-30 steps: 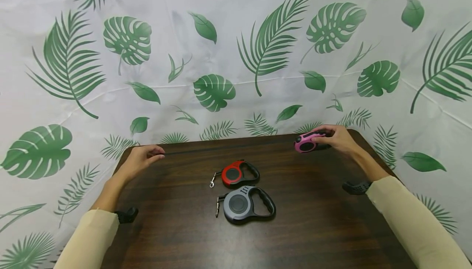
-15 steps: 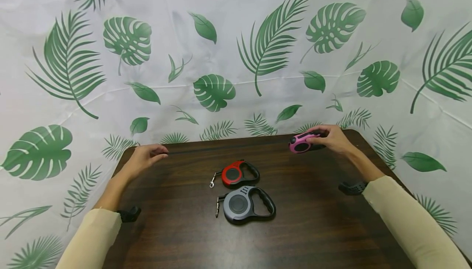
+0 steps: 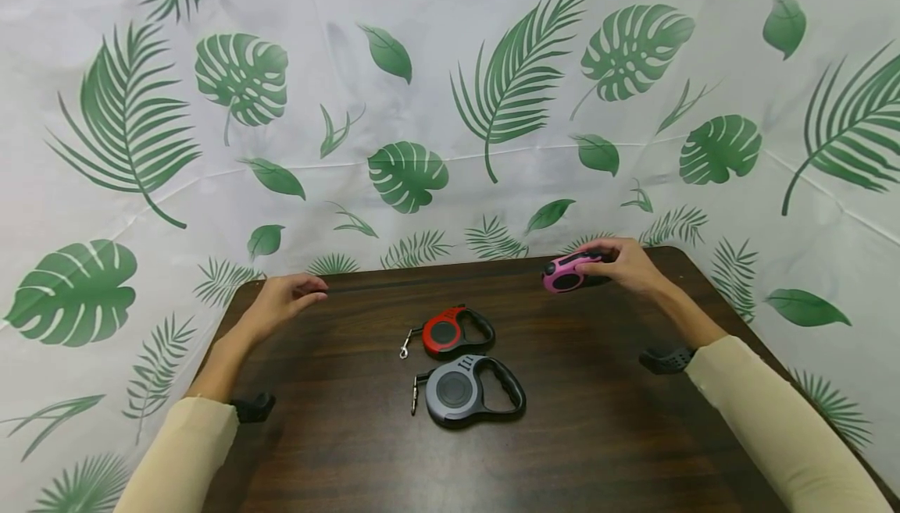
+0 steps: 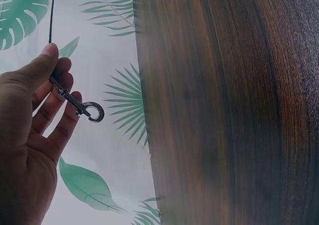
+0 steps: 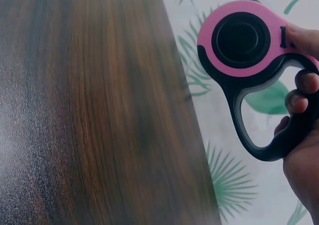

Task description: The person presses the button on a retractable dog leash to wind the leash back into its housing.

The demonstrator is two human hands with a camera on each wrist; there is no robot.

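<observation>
My right hand [image 3: 626,265] grips the black loop handle of a pink retractable dog leash [image 5: 244,38]; in the right wrist view the thumb lies on its button area. A thin dark cord [image 4: 52,15] runs out of the casing, stretched above the table's far side toward my left hand [image 3: 277,306]. That hand pinches the cord's end between thumb and forefinger, and a metal snap clip [image 4: 77,104] hangs past the fingers. Between and nearer than the hands, a red retractable leash [image 3: 444,333] and a larger grey retractable leash [image 3: 455,392] lie on the table, clips pointing left.
The dark wooden table [image 3: 337,450] has rounded far corners. Behind and beside it hangs a white cloth [image 3: 450,91] printed with green leaves. Both hands are up near the table's far edge.
The hands have come slightly closer together: the left moved right, and the right moved left with the pink leash. The stretched cord between them is shorter. The red and grey leashes stayed put.
</observation>
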